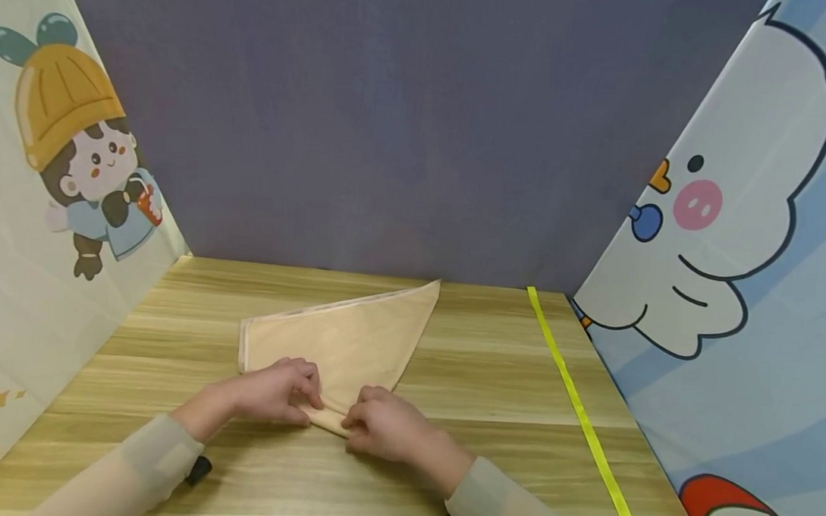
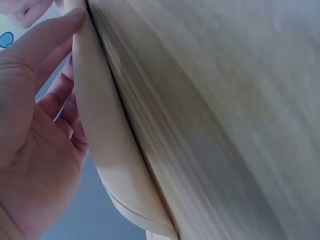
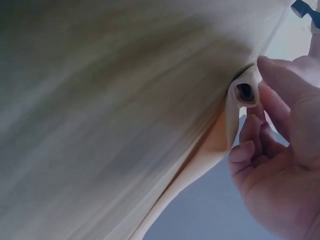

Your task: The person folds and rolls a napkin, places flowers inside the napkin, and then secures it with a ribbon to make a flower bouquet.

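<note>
A beige cloth [image 1: 349, 328] lies on the wooden table, its near edge rolled into a narrow tube. With thumb and fingers, my left hand [image 1: 278, 390] pinches the left part of this roll. My right hand [image 1: 392, 426] pinches the roll near its right end, a short way from the left. In the left wrist view the thumb presses the near side of the rolled edge [image 2: 102, 130], with the fingers behind it. The right wrist view looks into the hollow end of the roll [image 3: 231, 117], thumb and fingertips right at it.
The wooden table [image 1: 491, 367] carries a yellow tape strip [image 1: 578, 408] running front to back on the right. A dark grey panel [image 1: 404, 128] stands behind it, with printed cartoon panels at left and right. A small black object [image 1: 199, 470] shows by the left sleeve.
</note>
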